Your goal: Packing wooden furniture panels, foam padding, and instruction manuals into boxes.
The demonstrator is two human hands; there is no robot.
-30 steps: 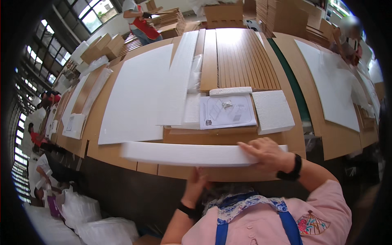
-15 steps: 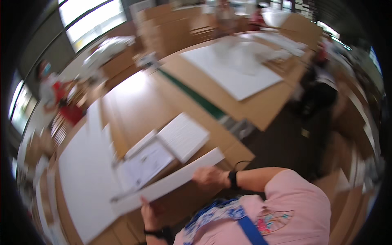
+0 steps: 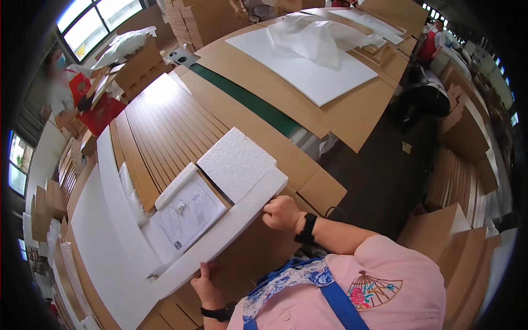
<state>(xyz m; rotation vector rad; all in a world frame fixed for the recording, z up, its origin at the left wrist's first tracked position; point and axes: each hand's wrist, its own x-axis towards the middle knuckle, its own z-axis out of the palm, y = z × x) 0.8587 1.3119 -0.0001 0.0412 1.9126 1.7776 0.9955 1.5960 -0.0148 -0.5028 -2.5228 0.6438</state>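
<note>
The right hand (image 3: 281,213) grips one end of a long white foam strip (image 3: 220,234), with its fingers curled around the edge. The left hand (image 3: 204,283) holds the other end from below, with its thumb pressed on the foam. Both hands are closed on it.

The strip sits at the near edge of the brown cardboard table (image 3: 264,82), just in front of the person. Its long side runs from low on the left up to the right, so it lies slanted across the view.

Just behind it lie a white paper sheet with drawings (image 3: 187,217), a small square white foam block (image 3: 235,162) and a row of light wooden slats (image 3: 165,124). I think the packing is partly done: these pieces are already laid down. The strip is not yet set in place, since both hands hold it.

A big white foam board (image 3: 324,71) lies well apart, farther back.
</note>
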